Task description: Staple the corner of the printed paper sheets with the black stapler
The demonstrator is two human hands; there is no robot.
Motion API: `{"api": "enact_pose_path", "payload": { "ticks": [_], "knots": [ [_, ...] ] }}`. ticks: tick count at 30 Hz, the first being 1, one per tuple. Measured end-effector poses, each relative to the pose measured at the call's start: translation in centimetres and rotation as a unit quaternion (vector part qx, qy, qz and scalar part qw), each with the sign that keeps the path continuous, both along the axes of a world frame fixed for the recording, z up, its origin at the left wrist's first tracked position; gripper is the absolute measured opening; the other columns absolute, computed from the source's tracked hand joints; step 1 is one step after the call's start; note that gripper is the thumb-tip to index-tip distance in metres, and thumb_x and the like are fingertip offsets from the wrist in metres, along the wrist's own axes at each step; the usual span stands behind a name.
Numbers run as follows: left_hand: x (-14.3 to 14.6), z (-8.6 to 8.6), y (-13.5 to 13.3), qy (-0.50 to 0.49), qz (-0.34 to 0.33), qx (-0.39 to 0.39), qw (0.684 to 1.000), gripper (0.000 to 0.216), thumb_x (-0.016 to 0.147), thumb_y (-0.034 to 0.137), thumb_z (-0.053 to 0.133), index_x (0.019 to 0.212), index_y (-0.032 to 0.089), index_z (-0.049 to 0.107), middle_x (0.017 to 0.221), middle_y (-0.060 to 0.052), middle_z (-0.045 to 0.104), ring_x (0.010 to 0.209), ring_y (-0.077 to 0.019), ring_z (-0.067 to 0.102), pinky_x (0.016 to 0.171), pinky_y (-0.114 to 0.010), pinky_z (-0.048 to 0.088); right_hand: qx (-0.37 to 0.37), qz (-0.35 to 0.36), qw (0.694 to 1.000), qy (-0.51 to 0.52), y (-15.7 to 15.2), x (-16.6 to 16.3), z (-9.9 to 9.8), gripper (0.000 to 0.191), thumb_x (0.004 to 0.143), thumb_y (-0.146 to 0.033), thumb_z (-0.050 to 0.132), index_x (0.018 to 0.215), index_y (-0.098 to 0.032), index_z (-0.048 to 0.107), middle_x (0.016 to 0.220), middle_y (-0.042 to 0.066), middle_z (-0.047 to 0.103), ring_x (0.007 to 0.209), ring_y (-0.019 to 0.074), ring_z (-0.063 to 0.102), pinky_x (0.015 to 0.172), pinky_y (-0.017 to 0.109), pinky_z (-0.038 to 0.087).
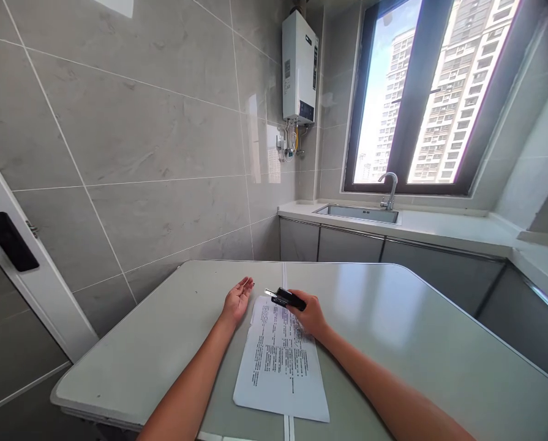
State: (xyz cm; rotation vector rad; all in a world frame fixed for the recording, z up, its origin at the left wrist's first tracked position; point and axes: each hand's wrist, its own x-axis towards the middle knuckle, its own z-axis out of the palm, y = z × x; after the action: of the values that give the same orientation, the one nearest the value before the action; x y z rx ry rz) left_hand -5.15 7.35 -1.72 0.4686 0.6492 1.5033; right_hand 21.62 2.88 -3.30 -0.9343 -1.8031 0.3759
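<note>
Head cam: one table [136,343], one printed page [280,361] visible on it. Right hand [310,315]'s gripping one black stapler [290,299] over the page's far end; left hand [237,302]'s just beside it, palm up, fingers loosely extended.

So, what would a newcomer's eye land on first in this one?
Probably the black stapler, held in the right hand at the far end of the printed paper on the pale table; the left hand, open, is just left of the paper. Beyond, the bright window at upper right stands out, with the white water heater to its left.
</note>
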Motion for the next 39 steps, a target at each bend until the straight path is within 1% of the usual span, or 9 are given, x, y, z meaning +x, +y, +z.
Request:
{"api": "enact_pose_path", "payload": {
  "ticks": [4, 7, 10, 15, 19, 22, 27, 34, 39],
  "knots": [
    [-0.9, 0.5, -0.3, -0.022, 0.058, 0.052, 0.997, 0.010, 0.097, 0.011, 0.064, 0.106, 0.012, 0.067, 0.097, -0.007, 0.074, 0.088, -0.0098, 0.073, 0.086, -0.019, 0.060, -0.158, 0.107, 0.981, 0.024, 0.4, 0.8, 0.0, 0.033, 0.077, -0.026, 0.076, 0.110, -0.021, 0.078, 0.100, 0.004, 0.080, 0.093, 0.0276, 0.074, 0.087, 0.041, 0.058],
    [-0.3, 0.9, -1.0, -0.009, 0.003, 0.107, 0.994, 0.013, 0.095, 0.024, 0.073, 0.094, 0.013, 0.066, 0.070, 0.003, 0.058, 0.053, -0.0039, 0.053, 0.052, -0.015, 0.048, -0.168, 0.105, 0.980, -0.015, 0.4, 0.5, 0.1, 0.033, 0.078, -0.030, 0.078, 0.110, -0.022, 0.077, 0.099, 0.003, 0.079, 0.091, 0.0258, 0.072, 0.087, 0.039, 0.055],
    [1.2, 1.5, -1.9, 0.010, -0.075, 0.168, 0.983, 0.024, 0.093, 0.032, 0.076, 0.084, 0.015, 0.062, 0.063, 0.007, 0.042, 0.049, -0.0041, 0.038, 0.045, -0.017, 0.035, -0.089, 0.061, 0.993, -0.046, -0.1, -0.1, 0.4, 0.027, 0.092, -0.038, 0.066, 0.112, -0.022, 0.076, 0.102, 0.007, 0.076, 0.095, 0.0256, 0.069, 0.090, 0.041, 0.053],
    [2.6, 2.0, -3.2, 0.093, -0.192, 0.192, 0.958, 0.018, 0.086, 0.023, 0.080, 0.096, 0.013, 0.070, 0.087, -0.001, 0.058, 0.066, -0.0056, 0.050, 0.066, -0.021, 0.046, 0.118, -0.052, 0.987, -0.100, -1.4, -1.1, 0.8, 0.023, 0.103, -0.029, 0.053, 0.118, -0.022, 0.068, 0.112, 0.010, 0.071, 0.105, 0.0272, 0.060, 0.096, 0.046, 0.045],
    [2.0, 1.9, -3.6, 0.188, -0.228, 0.206, 0.933, 0.038, 0.085, 0.036, 0.084, 0.114, 0.014, 0.074, 0.102, -0.006, 0.068, 0.074, -0.0081, 0.061, 0.084, -0.028, 0.053, 0.235, -0.041, 0.953, -0.189, -1.9, -1.9, 0.5, 0.025, 0.103, -0.021, 0.053, 0.126, -0.021, 0.062, 0.117, 0.011, 0.069, 0.103, 0.0253, 0.059, 0.097, 0.045, 0.042],
    [1.5, 2.0, -3.8, 0.275, -0.237, 0.227, 0.904, 0.061, 0.086, 0.052, 0.081, 0.133, 0.015, 0.067, 0.102, -0.009, 0.073, 0.052, -0.0030, 0.050, 0.060, -0.024, 0.051, 0.294, -0.014, 0.929, -0.224, -2.1, -2.5, 0.3, 0.032, 0.103, -0.019, 0.054, 0.134, -0.022, 0.058, 0.122, 0.011, 0.068, 0.105, 0.0243, 0.060, 0.100, 0.045, 0.042],
    [1.5, 2.6, -4.4, 0.400, -0.291, 0.249, 0.832, 0.068, 0.083, 0.057, 0.081, 0.131, 0.011, 0.066, 0.058, 0.007, 0.052, 0.038, -0.0022, 0.029, 0.038, -0.019, 0.022, 0.288, -0.009, 0.940, -0.180, -2.5, -3.4, 0.5, 0.033, 0.105, -0.020, 0.055, 0.137, -0.024, 0.055, 0.129, 0.011, 0.067, 0.113, 0.0243, 0.061, 0.100, 0.043, 0.043],
    [2.3, 3.0, -5.0, 0.408, -0.333, 0.275, 0.804, 0.061, 0.083, 0.052, 0.082, 0.127, 0.016, 0.061, 0.052, 0.012, 0.045, 0.038, -0.0040, 0.030, 0.038, -0.018, 0.021, 0.301, 0.021, 0.940, -0.162, -2.3, -3.5, 0.4, 0.022, 0.104, -0.016, 0.053, 0.122, -0.025, 0.063, 0.111, 0.005, 0.076, 0.095, 0.0204, 0.064, 0.087, 0.038, 0.045],
    [2.8, 3.3, -5.3, 0.430, -0.319, 0.276, 0.798, 0.058, 0.086, 0.051, 0.079, 0.126, 0.015, 0.060, 0.059, 0.007, 0.058, 0.037, -0.0036, 0.031, 0.037, -0.018, 0.022, 0.304, 0.008, 0.940, -0.152, -2.4, -3.3, 0.6, 0.021, 0.102, -0.020, 0.059, 0.122, -0.025, 0.065, 0.111, 0.006, 0.076, 0.094, 0.0205, 0.064, 0.086, 0.039, 0.045]
  ]
}}
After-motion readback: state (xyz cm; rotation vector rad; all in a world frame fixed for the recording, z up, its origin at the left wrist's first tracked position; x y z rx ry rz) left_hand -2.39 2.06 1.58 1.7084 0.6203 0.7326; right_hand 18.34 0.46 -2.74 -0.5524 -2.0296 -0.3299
